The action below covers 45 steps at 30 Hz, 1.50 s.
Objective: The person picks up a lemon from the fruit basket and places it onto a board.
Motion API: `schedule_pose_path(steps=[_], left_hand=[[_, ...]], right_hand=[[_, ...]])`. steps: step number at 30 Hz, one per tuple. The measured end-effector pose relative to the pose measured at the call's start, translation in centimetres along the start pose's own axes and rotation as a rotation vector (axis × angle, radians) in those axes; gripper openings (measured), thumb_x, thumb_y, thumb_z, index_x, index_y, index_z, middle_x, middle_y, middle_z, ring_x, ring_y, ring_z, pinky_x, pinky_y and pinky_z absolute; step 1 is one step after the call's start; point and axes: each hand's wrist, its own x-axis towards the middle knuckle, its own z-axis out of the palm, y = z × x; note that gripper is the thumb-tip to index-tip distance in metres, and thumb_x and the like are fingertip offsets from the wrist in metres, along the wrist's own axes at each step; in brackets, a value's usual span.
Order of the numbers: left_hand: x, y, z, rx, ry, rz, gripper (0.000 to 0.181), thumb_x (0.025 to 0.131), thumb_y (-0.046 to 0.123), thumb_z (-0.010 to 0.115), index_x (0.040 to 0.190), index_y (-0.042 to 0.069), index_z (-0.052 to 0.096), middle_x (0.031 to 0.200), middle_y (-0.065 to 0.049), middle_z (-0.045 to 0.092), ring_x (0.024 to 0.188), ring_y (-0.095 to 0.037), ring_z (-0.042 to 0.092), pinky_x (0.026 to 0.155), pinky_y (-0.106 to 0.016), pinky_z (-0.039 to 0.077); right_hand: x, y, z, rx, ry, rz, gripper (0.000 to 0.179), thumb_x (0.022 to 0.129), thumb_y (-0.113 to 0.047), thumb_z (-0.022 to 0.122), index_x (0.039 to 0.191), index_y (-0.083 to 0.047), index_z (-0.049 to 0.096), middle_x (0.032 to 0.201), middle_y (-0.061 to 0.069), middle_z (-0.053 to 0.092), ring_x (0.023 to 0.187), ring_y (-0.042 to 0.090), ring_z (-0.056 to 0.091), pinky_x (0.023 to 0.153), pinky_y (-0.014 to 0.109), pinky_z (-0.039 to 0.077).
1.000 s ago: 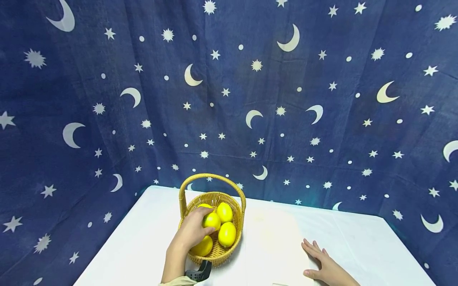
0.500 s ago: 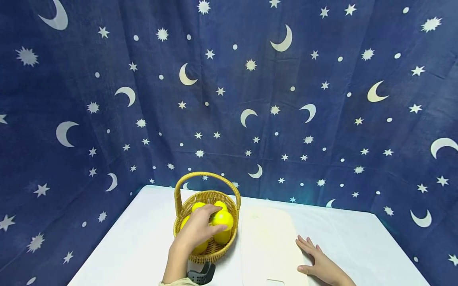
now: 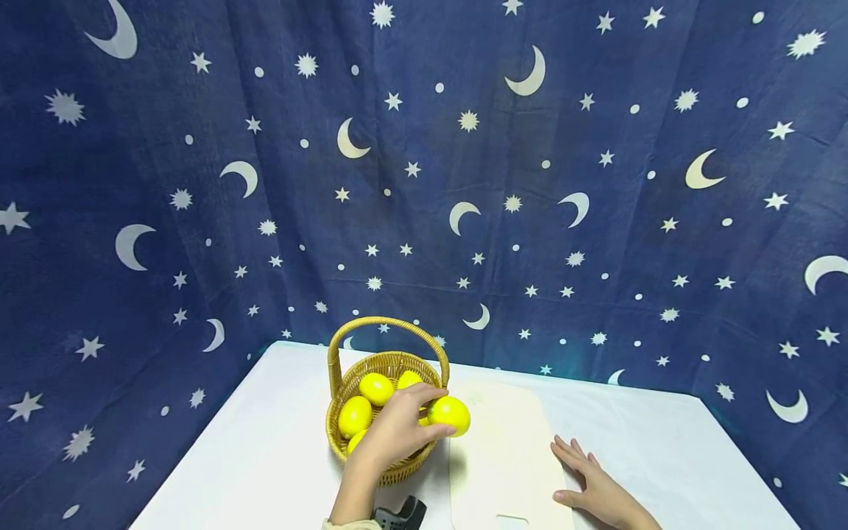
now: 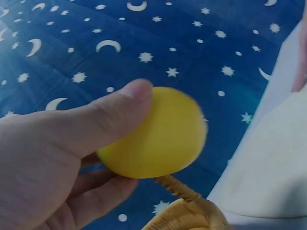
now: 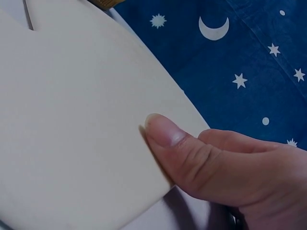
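Observation:
My left hand (image 3: 400, 428) grips a yellow lemon (image 3: 452, 416) between thumb and fingers, above the left edge of a cream cutting board (image 3: 506, 453). In the left wrist view the thumb lies across the top of the lemon (image 4: 165, 136), with fingers beneath it. Several more lemons (image 3: 355, 417) sit in a woven basket (image 3: 397, 477) with a tall hoop handle; my left hand and forearm hide part of it. My right hand (image 3: 599, 489) rests at the board's right edge, fingers extended. The right wrist view shows its thumb (image 5: 165, 132) on the board's surface.
A white cloth (image 3: 278, 442) covers the table. Behind it hangs a dark blue curtain (image 3: 424, 221) with moons and stars. The board has a rectangular slot at its near end. A black wrist strap (image 3: 400, 514) is on my left wrist.
My left hand has lifted the lemon out of the basket and carried it right, past the basket's rim toward the board. My right hand stays at the board's right edge.

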Motion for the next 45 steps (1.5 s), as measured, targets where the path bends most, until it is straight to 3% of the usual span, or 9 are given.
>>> schedule_pose_path(steps=[10,13,16,21,27,30,33,41,45], left_hand=[[1.0,2.3,2.8,-0.104,0.048,0.101,0.053,0.079,0.034,0.076,0.127,0.016,0.06,0.121,0.005,0.062,0.109,-0.009,0.058,0.09,-0.02,0.052],[1.4,2.5,4.0,-0.182,0.055,0.114,0.052,0.079,0.029,0.077,0.126,0.014,0.061,0.121,0.004,0.062,0.109,-0.008,0.059,0.086,-0.015,0.051],[1.9,2.5,5.3,-0.258,0.101,0.131,0.051,0.08,0.024,0.076,0.127,0.012,0.06,0.123,0.001,0.061,0.112,-0.011,0.059,0.087,-0.015,0.051],[3.1,2.3,7.9,-0.339,0.233,0.157,0.052,0.083,0.017,0.072,0.131,0.01,0.055,0.129,-0.002,0.056,0.118,-0.016,0.057,0.095,-0.023,0.049],[4.8,1.5,11.0,-0.542,0.334,0.014,0.051,0.08,0.001,0.071,0.129,0.007,0.057,0.127,-0.007,0.052,0.12,-0.024,0.053,0.1,-0.035,0.047],[5.4,0.9,12.7,-0.677,0.326,-0.071,0.051,0.079,-0.007,0.069,0.128,0.005,0.057,0.126,-0.009,0.05,0.123,-0.028,0.05,0.103,-0.037,0.044],[5.9,0.0,14.3,-0.758,0.301,-0.101,0.05,0.08,-0.01,0.065,0.128,0.002,0.054,0.127,-0.011,0.047,0.128,-0.032,0.046,0.104,-0.038,0.043],[6.5,-3.1,16.4,-0.735,0.367,-0.13,0.048,0.083,-0.009,0.061,0.129,0.002,0.051,0.128,-0.014,0.044,0.127,-0.035,0.046,0.103,-0.038,0.044],[6.7,-3.9,16.6,-0.734,0.371,-0.104,0.049,0.083,-0.008,0.061,0.13,0.004,0.05,0.13,-0.014,0.042,0.127,-0.034,0.045,0.105,-0.04,0.042]], right_hand=[[-0.1,0.3,-0.3,0.012,0.012,-0.002,0.086,0.078,-0.026,0.074,0.143,0.011,0.029,0.152,0.033,0.009,0.135,0.054,-0.01,0.104,0.069,-0.019],[-0.1,0.3,-0.1,0.012,0.017,-0.006,0.086,0.079,-0.027,0.074,0.143,0.009,0.03,0.152,0.032,0.011,0.141,0.035,-0.014,0.105,0.068,-0.018],[0.1,0.2,0.0,0.004,0.012,-0.003,0.086,0.079,-0.027,0.074,0.143,0.009,0.03,0.152,0.032,0.011,0.141,0.035,-0.015,0.105,0.068,-0.017],[0.4,-0.1,-0.1,-0.022,0.015,0.01,0.086,0.078,-0.028,0.075,0.142,0.01,0.032,0.151,0.033,0.014,0.137,0.055,-0.008,0.104,0.071,-0.014],[0.1,0.0,0.0,0.02,0.018,-0.011,0.085,0.077,-0.024,0.075,0.142,0.009,0.032,0.15,0.034,0.013,0.135,0.055,-0.01,0.104,0.069,-0.016],[0.0,0.2,0.1,-0.002,0.009,-0.039,0.083,0.079,-0.024,0.074,0.141,0.01,0.033,0.149,0.037,0.016,0.133,0.057,-0.007,0.101,0.073,-0.013],[0.3,0.5,0.0,-0.021,-0.003,-0.038,0.081,0.079,-0.025,0.073,0.141,0.011,0.033,0.147,0.038,0.017,0.132,0.059,-0.006,0.099,0.076,-0.01],[1.0,0.7,0.1,0.036,-0.051,0.045,0.086,0.079,-0.029,0.074,0.143,0.007,0.03,0.15,0.035,0.012,0.134,0.057,-0.011,0.098,0.076,-0.014],[1.0,1.1,0.1,0.004,-0.041,0.001,0.082,0.081,-0.028,0.073,0.142,0.009,0.031,0.148,0.037,0.014,0.132,0.06,-0.008,0.093,0.08,-0.009]])
